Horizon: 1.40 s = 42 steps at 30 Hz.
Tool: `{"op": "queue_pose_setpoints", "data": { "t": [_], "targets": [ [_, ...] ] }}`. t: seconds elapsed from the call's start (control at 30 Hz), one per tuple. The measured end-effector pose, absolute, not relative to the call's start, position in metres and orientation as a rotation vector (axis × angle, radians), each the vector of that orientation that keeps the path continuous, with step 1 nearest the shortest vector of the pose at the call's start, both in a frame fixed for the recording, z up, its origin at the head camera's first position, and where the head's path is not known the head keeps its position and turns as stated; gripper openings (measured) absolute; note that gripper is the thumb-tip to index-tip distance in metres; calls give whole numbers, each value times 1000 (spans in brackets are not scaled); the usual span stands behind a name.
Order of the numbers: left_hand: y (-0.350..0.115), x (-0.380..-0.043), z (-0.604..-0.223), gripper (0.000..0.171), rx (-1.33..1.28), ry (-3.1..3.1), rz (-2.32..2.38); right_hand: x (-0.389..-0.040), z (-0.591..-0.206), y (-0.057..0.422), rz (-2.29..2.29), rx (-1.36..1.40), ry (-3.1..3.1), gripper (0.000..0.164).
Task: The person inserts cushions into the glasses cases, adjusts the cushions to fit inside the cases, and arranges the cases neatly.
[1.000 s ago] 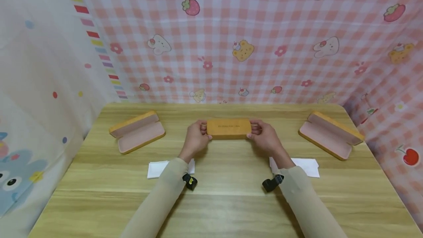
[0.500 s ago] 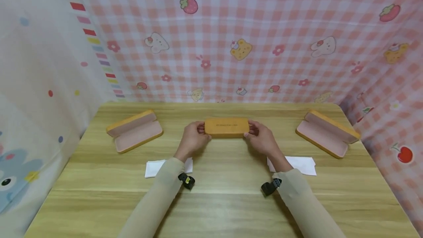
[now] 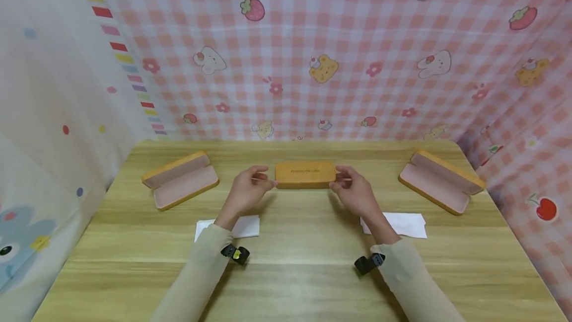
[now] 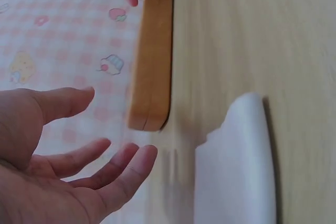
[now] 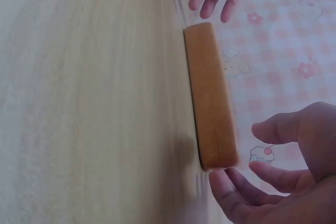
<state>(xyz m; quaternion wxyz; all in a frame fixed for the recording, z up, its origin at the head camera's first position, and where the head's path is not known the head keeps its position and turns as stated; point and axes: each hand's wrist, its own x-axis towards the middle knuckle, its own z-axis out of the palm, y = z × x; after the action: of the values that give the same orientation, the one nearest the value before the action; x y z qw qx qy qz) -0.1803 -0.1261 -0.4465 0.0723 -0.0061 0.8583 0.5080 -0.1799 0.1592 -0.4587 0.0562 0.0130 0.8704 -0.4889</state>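
A closed orange-tan glasses case [image 3: 305, 175], with small lettering on its lid, lies flat at the middle of the table's far part. My left hand [image 3: 247, 188] is just off its left end, fingers spread and slightly bent, with a gap showing in the left wrist view between the fingers and the case [image 4: 152, 61]. At the right end, my right hand [image 3: 356, 190] has its fingertips close by the case's corner. In the right wrist view that hand [image 5: 294, 177] is loosely curved, one fingertip right at the end of the case [image 5: 210, 98], nothing gripped.
Two opened glasses cases with pale pink lining stand on the wooden table [image 3: 304, 287]: a left case [image 3: 185, 183] and a right case [image 3: 438, 185]. Folded white cloths lie nearer, a left cloth [image 3: 248, 226] and a right cloth [image 3: 408, 225], partly under the forearms. A checked curtain [image 3: 286, 63] hangs behind.
My left hand has let go of the closed case's left end and moved a little left and back. The right hand has loosened at the right end. The case stays in place.
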Motion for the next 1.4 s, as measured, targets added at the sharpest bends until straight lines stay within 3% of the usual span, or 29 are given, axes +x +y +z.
{"op": "queue_pose_setpoints", "data": {
  "t": [0.6,1.4],
  "targets": [
    [-181,-145,-431,52,10,2611,1480,-158,-438,134,-1645,-129,2650,51],
    [-256,-105,-444,59,-249,2469,1626,-127,-457,70,-1507,-325,2395,45]
  ]
}}
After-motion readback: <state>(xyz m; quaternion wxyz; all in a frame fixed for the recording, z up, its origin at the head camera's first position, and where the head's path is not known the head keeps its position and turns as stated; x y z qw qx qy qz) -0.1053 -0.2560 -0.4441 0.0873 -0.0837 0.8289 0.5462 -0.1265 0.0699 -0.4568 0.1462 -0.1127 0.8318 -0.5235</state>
